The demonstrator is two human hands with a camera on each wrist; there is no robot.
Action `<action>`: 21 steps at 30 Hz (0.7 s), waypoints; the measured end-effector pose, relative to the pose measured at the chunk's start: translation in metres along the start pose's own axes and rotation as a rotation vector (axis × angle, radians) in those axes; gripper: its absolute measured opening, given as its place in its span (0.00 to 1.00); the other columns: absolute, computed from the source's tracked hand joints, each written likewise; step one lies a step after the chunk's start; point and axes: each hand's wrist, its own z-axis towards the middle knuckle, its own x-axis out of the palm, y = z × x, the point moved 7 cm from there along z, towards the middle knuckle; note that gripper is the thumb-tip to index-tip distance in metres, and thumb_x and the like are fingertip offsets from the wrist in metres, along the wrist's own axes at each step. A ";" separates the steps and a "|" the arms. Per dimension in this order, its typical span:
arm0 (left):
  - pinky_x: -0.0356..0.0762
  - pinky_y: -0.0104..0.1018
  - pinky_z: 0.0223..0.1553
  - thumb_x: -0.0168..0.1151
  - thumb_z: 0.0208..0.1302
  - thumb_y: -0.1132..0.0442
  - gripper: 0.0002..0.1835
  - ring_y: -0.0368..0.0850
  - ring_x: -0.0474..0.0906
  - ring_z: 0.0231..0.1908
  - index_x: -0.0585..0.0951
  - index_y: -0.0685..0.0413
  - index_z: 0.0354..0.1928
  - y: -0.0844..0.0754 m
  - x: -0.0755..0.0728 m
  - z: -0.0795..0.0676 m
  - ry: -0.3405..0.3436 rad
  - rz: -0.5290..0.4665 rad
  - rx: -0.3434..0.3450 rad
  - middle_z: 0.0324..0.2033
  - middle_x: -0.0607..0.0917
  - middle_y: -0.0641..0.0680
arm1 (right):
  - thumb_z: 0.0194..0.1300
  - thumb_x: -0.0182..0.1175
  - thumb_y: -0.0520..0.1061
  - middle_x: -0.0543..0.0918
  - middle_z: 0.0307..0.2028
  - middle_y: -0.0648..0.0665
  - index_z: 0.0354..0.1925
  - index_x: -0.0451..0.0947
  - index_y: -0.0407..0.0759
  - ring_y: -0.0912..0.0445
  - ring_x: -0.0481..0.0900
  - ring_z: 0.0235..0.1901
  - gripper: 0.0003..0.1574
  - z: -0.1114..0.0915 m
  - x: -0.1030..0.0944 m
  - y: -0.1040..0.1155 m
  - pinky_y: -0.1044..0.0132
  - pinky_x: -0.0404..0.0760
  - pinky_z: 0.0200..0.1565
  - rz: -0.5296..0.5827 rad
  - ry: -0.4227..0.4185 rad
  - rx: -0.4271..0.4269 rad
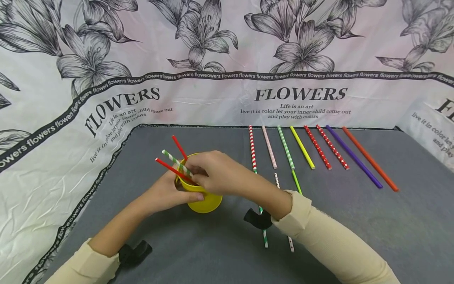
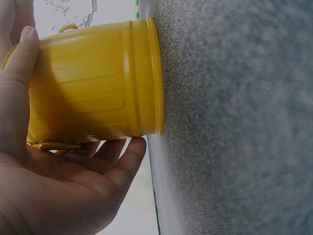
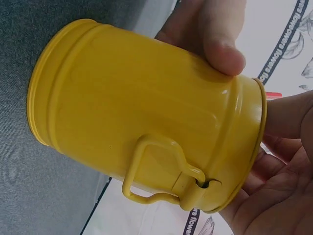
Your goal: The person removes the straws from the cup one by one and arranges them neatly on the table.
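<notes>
A yellow metal bucket [image 1: 205,202] with small side handles stands on the grey table. My left hand [image 1: 170,193] holds it round the side, thumb in front; in the left wrist view its fingers [image 2: 128,159] support the far side. Two red straws [image 1: 179,146] and a green-and-white striped straw [image 1: 172,157] lean out of the bucket's mouth to the left. My right hand [image 1: 216,171] is over the rim with bent fingers, fingertips at the striped straw's lower visible end. I cannot tell whether they pinch it. In the right wrist view the bucket [image 3: 132,103] hides part of these fingers.
To the right, several straws lie in a row, among them a yellow straw [image 1: 302,148], a purple straw [image 1: 354,157] and an orange straw [image 1: 370,159]. Nearer, a white spotted straw [image 1: 291,244] lies partly under the right forearm. A flower-printed cloth [image 1: 213,98] hangs behind.
</notes>
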 end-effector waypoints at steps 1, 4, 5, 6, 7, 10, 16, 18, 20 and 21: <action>0.77 0.51 0.52 0.78 0.56 0.56 0.34 0.50 0.78 0.51 0.71 0.46 0.63 0.000 0.000 0.000 -0.003 0.001 0.000 0.54 0.80 0.50 | 0.66 0.60 0.32 0.77 0.26 0.53 0.36 0.80 0.44 0.59 0.73 0.27 0.07 -0.001 -0.001 0.001 0.69 0.75 0.31 -0.007 -0.020 -0.013; 0.77 0.51 0.52 0.78 0.56 0.57 0.37 0.49 0.78 0.51 0.68 0.47 0.65 -0.001 -0.001 0.000 -0.006 -0.003 0.000 0.55 0.79 0.50 | 0.65 0.60 0.32 0.75 0.26 0.53 0.36 0.79 0.42 0.60 0.72 0.26 0.07 -0.006 -0.006 0.004 0.70 0.75 0.30 -0.016 -0.081 -0.048; 0.77 0.51 0.53 0.78 0.56 0.57 0.38 0.50 0.78 0.51 0.67 0.48 0.65 -0.001 -0.001 0.000 -0.005 -0.007 -0.001 0.55 0.80 0.51 | 0.65 0.60 0.31 0.76 0.26 0.53 0.36 0.78 0.42 0.60 0.72 0.26 0.06 -0.007 -0.008 0.006 0.70 0.75 0.30 -0.015 -0.102 -0.063; 0.78 0.50 0.53 0.78 0.56 0.57 0.38 0.49 0.79 0.51 0.67 0.48 0.65 -0.001 -0.001 0.000 -0.007 -0.010 -0.005 0.54 0.80 0.51 | 0.65 0.61 0.32 0.76 0.27 0.53 0.37 0.78 0.41 0.60 0.72 0.26 0.06 -0.009 -0.010 0.007 0.70 0.75 0.31 -0.013 -0.119 -0.075; 0.78 0.50 0.53 0.78 0.56 0.57 0.38 0.50 0.79 0.51 0.67 0.49 0.64 0.000 -0.002 -0.001 -0.006 -0.011 -0.006 0.54 0.80 0.51 | 0.65 0.61 0.32 0.77 0.27 0.52 0.38 0.78 0.40 0.59 0.72 0.26 0.05 -0.010 -0.011 0.008 0.71 0.76 0.31 -0.005 -0.134 -0.084; 0.78 0.48 0.53 0.78 0.55 0.57 0.37 0.49 0.79 0.51 0.67 0.51 0.63 0.001 -0.002 -0.001 -0.011 -0.013 -0.022 0.54 0.80 0.51 | 0.65 0.62 0.32 0.78 0.29 0.52 0.39 0.79 0.39 0.58 0.74 0.28 0.05 -0.013 -0.015 0.010 0.72 0.77 0.33 0.016 -0.166 -0.104; 0.78 0.47 0.53 0.78 0.55 0.56 0.38 0.50 0.78 0.52 0.67 0.51 0.64 0.002 -0.002 -0.001 -0.020 0.005 -0.043 0.54 0.79 0.52 | 0.65 0.62 0.31 0.79 0.32 0.52 0.40 0.79 0.39 0.59 0.75 0.31 0.06 -0.019 -0.019 0.013 0.71 0.79 0.36 0.026 -0.211 -0.114; 0.78 0.46 0.53 0.78 0.54 0.55 0.39 0.51 0.77 0.53 0.66 0.51 0.64 0.003 -0.003 -0.001 -0.023 0.009 -0.050 0.55 0.79 0.52 | 0.64 0.62 0.31 0.79 0.32 0.52 0.40 0.79 0.39 0.60 0.75 0.32 0.07 -0.022 -0.022 0.013 0.70 0.80 0.37 0.027 -0.238 -0.117; 0.78 0.46 0.53 0.78 0.54 0.55 0.40 0.50 0.77 0.53 0.66 0.51 0.65 0.003 -0.002 0.000 -0.024 0.012 -0.054 0.56 0.78 0.52 | 0.64 0.63 0.30 0.79 0.33 0.51 0.41 0.79 0.39 0.60 0.75 0.33 0.08 -0.025 -0.026 0.013 0.69 0.80 0.38 0.036 -0.273 -0.121; 0.79 0.46 0.53 0.78 0.54 0.55 0.40 0.50 0.77 0.54 0.65 0.52 0.65 0.003 -0.003 0.000 -0.024 0.013 -0.050 0.56 0.78 0.52 | 0.64 0.64 0.31 0.80 0.34 0.51 0.41 0.79 0.39 0.61 0.75 0.33 0.08 -0.027 -0.028 0.013 0.70 0.80 0.39 0.041 -0.293 -0.124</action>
